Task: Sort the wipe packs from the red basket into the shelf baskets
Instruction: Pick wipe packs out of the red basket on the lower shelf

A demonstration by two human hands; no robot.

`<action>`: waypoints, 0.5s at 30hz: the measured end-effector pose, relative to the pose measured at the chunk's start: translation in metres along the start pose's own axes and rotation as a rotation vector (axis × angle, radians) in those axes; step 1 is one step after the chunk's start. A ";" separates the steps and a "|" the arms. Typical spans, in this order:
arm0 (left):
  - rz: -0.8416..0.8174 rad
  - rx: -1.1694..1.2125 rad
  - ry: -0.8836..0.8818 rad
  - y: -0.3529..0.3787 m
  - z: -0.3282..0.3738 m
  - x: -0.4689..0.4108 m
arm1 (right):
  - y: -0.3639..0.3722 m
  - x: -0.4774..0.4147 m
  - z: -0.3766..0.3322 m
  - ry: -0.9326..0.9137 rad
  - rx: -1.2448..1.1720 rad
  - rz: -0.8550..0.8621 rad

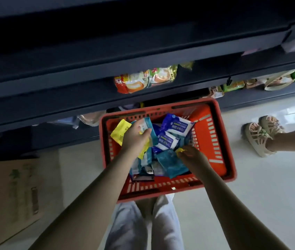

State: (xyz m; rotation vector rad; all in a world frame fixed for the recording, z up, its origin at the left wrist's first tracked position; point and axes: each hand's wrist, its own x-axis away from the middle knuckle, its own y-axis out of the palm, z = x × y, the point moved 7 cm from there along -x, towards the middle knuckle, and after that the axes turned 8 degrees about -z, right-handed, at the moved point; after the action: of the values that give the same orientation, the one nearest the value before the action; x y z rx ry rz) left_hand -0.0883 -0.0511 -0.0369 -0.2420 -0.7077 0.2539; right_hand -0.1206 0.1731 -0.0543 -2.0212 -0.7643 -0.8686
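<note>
My left hand (135, 138) is closed around a fanned bunch above the red basket (213, 141): a crinkly yellow pack (119, 134) sticking out toward the basket's left wall, and a glossy teal pack (151, 131) under my fingertips. My right hand (193, 156) is low inside the basket, near its middle, fingers curled and pinching the corner of a second yellow pack (181, 150) that lies on a flat teal pouch (170, 163).

The basket is rectangular hard plastic with slotted walls. The packs in it are soft, shiny film. I count two blue-and-white packs (177, 126) toward its far side; the teal ones overlap too much to count.

Beyond the basket are dark shelves (71, 87) with puffy noodle packets (143, 82). Left of the basket stands one cardboard box (13, 186); right of it, two beige woven sandals (262, 134)
</note>
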 end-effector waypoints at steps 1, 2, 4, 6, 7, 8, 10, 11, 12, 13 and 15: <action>0.021 0.027 -0.020 0.005 -0.006 -0.013 | 0.007 -0.012 0.007 0.006 -0.023 0.001; 0.044 0.048 -0.037 0.009 -0.013 -0.025 | 0.013 -0.022 0.013 0.001 -0.023 0.010; 0.094 0.053 -0.053 0.015 -0.025 -0.039 | 0.024 -0.040 0.028 -0.005 -0.032 0.015; 0.129 0.067 -0.046 0.018 -0.039 -0.042 | 0.034 -0.045 0.041 0.045 -0.028 -0.025; 0.143 0.068 -0.052 0.019 -0.046 -0.043 | 0.038 -0.046 0.046 0.068 -0.024 -0.045; 0.157 0.068 -0.068 0.019 -0.053 -0.042 | 0.041 -0.046 0.048 0.081 -0.016 -0.059; 0.182 0.115 -0.120 0.018 -0.065 -0.041 | 0.044 -0.047 0.051 0.098 -0.026 -0.069; 0.192 0.160 -0.140 0.018 -0.070 -0.042 | 0.043 -0.047 0.051 0.104 -0.064 -0.061; 0.203 0.192 -0.152 0.017 -0.073 -0.043 | 0.041 -0.047 0.051 0.108 -0.119 -0.050; 0.213 0.199 -0.165 0.016 -0.074 -0.045 | 0.039 -0.048 0.051 0.100 -0.192 -0.031; 0.230 0.135 -0.215 0.014 -0.073 -0.050 | 0.032 -0.049 0.052 0.075 -0.319 0.026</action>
State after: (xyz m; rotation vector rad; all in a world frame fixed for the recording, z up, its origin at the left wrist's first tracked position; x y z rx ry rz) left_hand -0.0784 -0.0627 -0.1246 -0.1684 -0.8728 0.5512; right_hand -0.1092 0.1907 -0.1296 -2.2544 -0.5851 -1.1013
